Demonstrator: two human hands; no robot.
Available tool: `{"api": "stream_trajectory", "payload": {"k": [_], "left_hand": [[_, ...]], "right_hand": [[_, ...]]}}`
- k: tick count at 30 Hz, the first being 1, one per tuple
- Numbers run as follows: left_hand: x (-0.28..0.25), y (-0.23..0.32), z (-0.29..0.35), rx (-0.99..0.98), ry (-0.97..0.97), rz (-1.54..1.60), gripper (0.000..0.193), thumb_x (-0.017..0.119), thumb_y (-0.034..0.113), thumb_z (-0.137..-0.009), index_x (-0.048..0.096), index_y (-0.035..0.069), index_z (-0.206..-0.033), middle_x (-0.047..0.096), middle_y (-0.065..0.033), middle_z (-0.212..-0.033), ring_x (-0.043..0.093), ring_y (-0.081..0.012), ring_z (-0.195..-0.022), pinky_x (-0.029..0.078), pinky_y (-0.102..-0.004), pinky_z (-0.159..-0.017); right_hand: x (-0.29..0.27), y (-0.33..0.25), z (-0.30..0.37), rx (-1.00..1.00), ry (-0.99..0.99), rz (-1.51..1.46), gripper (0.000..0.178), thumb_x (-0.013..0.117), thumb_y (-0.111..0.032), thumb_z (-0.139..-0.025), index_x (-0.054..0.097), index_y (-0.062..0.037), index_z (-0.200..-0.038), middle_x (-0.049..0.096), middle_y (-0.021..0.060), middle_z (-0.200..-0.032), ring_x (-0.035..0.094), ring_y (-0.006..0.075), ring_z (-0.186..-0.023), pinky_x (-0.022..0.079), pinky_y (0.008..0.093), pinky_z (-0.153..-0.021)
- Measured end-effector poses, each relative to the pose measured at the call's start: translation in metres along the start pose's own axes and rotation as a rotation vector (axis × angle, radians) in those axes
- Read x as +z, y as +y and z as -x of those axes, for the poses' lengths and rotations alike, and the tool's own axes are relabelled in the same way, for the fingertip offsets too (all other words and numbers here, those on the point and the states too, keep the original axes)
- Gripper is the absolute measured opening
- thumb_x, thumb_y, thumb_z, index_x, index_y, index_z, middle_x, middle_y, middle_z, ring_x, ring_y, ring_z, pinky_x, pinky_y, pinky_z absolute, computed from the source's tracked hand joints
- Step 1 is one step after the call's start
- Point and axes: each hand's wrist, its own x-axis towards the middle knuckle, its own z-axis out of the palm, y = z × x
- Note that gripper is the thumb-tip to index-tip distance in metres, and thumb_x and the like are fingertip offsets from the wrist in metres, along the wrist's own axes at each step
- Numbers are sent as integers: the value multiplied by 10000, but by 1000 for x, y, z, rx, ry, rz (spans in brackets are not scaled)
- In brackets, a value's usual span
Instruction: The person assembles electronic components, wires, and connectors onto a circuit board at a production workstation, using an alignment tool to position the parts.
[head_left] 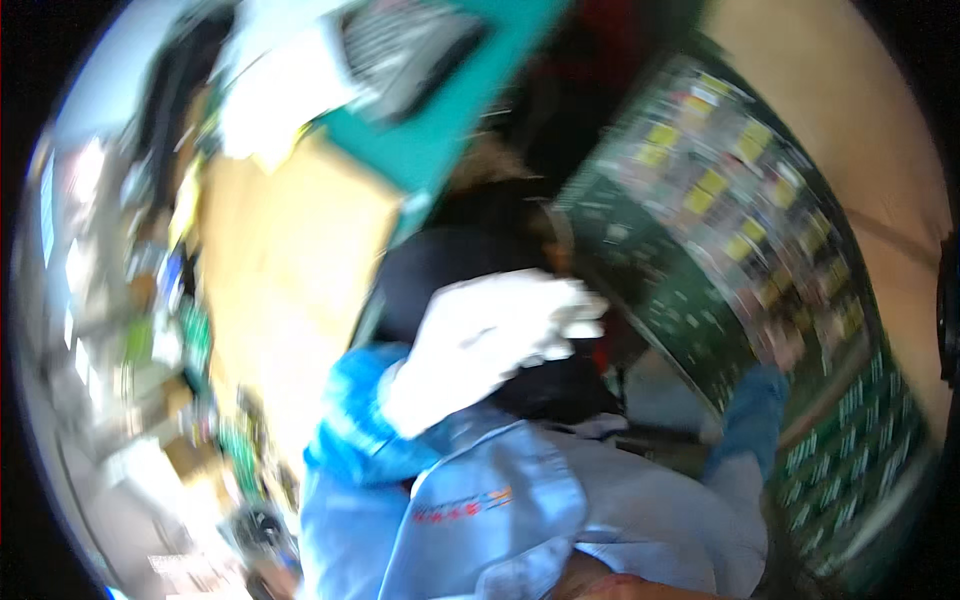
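Note:
My left hand (490,335), in a white glove with a blue sleeve cover behind it, is raised in front of my body. Its fingers look curled together; what they hold, if anything, does not show. On the right, my bare right hand (779,343) reaches to the lower part of a dark green surface (640,235). It is closest to rows of small clear packets (710,190) with yellow labels. Motion smears its fingers, so neither their pose nor any contact can be made out.
A teal-topped bench (390,150) at upper left carries a grey keyboard-like device (410,50). A tan board or box (290,270) lies beside it. Cluttered shelves (150,360) line the far left. Lower right, a green panel (850,450) shows rows of pale marks.

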Motion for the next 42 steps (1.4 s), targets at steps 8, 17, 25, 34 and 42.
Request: {"api": "stream_trajectory", "payload": {"k": [8, 17, 25, 34, 42], "left_hand": [[-25, 24, 81, 133, 500, -88, 421, 493, 333, -1008, 576, 37, -1295, 698, -85, -970, 621, -100, -728, 507, -228, -647], [-180, -46, 290, 202, 1633, -307, 564, 560, 280, -966, 406, -36, -1407, 647, -153, -1118, 643, -186, -888, 525, -292, -764], [-195, -112, 431, 233, 1959, -256, 548, 563, 282, -971, 412, -19, -1404, 623, -147, -1195, 634, -177, -912, 512, -283, -762], [-286, -140, 546, -560, 2263, -1469, 834, 707, 527, -781, 459, -38, -1343, 503, -269, -1321, 438, -420, -1262, 359, -452, -1054], [-368, -150, 628, -1190, 1904, -692, 1238, 497, 912, -632, 282, 37, -1481, 268, -266, -1512, 209, -469, -1406, 244, -571, -1103]], "right_hand": [[-154, 7, -113, 163, -150, -1514, 543, 505, -371, -977, 423, -68, -1421, 556, 162, -1310, 573, 320, -1116, 508, 404, -901], [-280, 48, -181, 293, 386, -943, 460, 459, -312, -1002, 489, -29, -1363, 554, 165, -1328, 556, 309, -1164, 451, 373, -972], [-483, 31, -270, 364, 763, -1016, 439, 479, -330, -994, 565, -21, -1294, 613, 171, -1245, 591, 305, -1115, 437, 382, -967], [-685, -33, -287, 176, 727, -1210, 419, 441, -296, -1009, 513, -99, -1372, 657, 112, -1160, 589, 154, -742, 443, 254, -578], [-759, -59, -268, 191, 722, -1245, 419, 435, -355, -1011, 534, -154, -1365, 670, 56, -1114, 483, 110, -611, 382, 243, -526]]}}
